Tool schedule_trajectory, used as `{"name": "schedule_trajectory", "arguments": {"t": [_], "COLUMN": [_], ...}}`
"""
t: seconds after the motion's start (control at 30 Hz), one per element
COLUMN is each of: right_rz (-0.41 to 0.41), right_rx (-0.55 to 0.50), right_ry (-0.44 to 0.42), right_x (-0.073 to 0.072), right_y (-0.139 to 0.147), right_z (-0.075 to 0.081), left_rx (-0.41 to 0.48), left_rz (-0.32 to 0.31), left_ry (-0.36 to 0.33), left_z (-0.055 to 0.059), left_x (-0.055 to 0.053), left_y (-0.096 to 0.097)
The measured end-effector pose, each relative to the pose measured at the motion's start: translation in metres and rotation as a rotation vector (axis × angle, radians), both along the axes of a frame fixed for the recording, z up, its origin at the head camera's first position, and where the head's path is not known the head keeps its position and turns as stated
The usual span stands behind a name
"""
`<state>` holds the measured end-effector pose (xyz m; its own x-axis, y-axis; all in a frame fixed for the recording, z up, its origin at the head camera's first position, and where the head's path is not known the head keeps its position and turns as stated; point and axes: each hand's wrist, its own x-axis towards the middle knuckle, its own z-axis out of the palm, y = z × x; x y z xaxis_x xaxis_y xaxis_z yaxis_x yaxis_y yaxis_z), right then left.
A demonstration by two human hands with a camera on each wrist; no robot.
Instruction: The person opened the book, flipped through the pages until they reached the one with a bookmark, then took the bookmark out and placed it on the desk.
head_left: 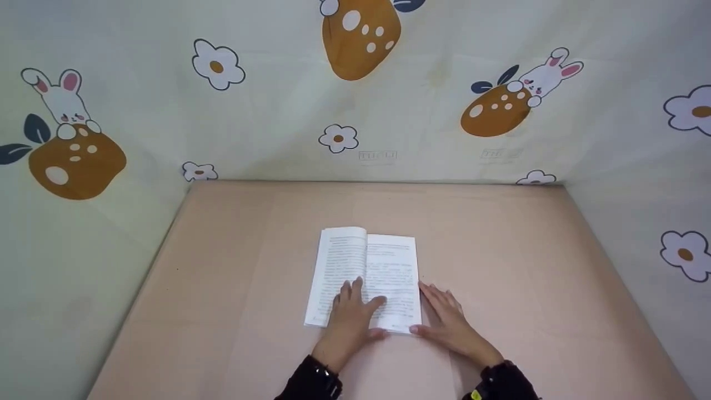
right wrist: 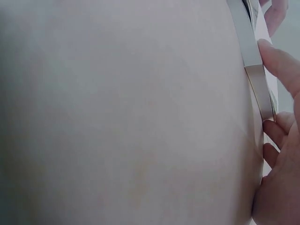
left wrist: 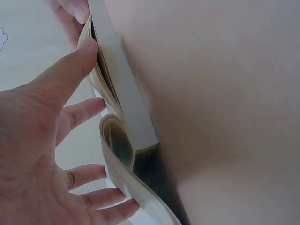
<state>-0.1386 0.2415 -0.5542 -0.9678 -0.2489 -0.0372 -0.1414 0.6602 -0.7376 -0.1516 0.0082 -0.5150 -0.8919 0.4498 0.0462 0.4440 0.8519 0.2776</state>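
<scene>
An open book (head_left: 391, 258) lies on the table, its left-hand pages bulging upward near the spine. My left hand (head_left: 350, 316) rests across the lower middle of the pages, fingers spread. The left wrist view shows that hand's thumb (left wrist: 70, 70) at the bottom edge of the raised pages and its fingertips against the curled leaves (left wrist: 126, 173). Along the book's right edge is my right hand (head_left: 447, 322), its thumb at the lower right corner. From the right wrist, the fingers (right wrist: 276, 133) touch the side of the book (right wrist: 258, 86); part of this hand is cut off.
A beige tabletop (head_left: 500, 239) surrounds the book. Pale cloth walls (head_left: 272, 133) printed with rabbits, flowers and brown fruit stand at the back and on both sides. Dark sleeves or bands (head_left: 314, 378) cover both wrists.
</scene>
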Motion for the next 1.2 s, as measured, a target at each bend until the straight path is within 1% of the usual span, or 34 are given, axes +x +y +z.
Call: {"name": "schedule_trajectory", "arguments": {"t": [0.07,0.23,0.33,0.63,0.77,0.93,1.03,1.2], "right_rz": [0.001,0.020,0.028,0.028,0.035,0.040,0.042,0.041], "right_rx": [-0.015,-0.017,-0.016,-0.013,-0.010,0.007,0.008,0.001], "right_ry": [-0.003,0.008,0.014,-0.013,0.009,0.043,0.045,0.023], "right_x": [0.000,0.000,-0.001,-0.002,-0.002,-0.002,-0.002,-0.001], "right_y": [0.000,0.001,0.001,0.002,0.002,0.003,0.003,0.003], "right_z": [0.000,-0.001,-0.002,-0.002,-0.002,-0.004,-0.003,-0.003], "left_rx": [0.010,0.032,0.043,0.050,0.068,0.093,0.116,0.150], "left_rz": [-0.004,-0.021,-0.032,-0.024,-0.019,-0.006,0.000,0.001], "left_ry": [-0.003,0.027,0.034,-0.022,-0.039,-0.083,-0.102,-0.106], "left_z": [0.000,-0.001,-0.001,0.003,0.004,0.006,0.006,0.005], "left_x": [-0.001,-0.003,-0.004,-0.006,-0.007,-0.008,-0.008,-0.009], "left_y": [-0.001,-0.004,-0.005,-0.009,-0.010,-0.012,-0.015,-0.020]}}
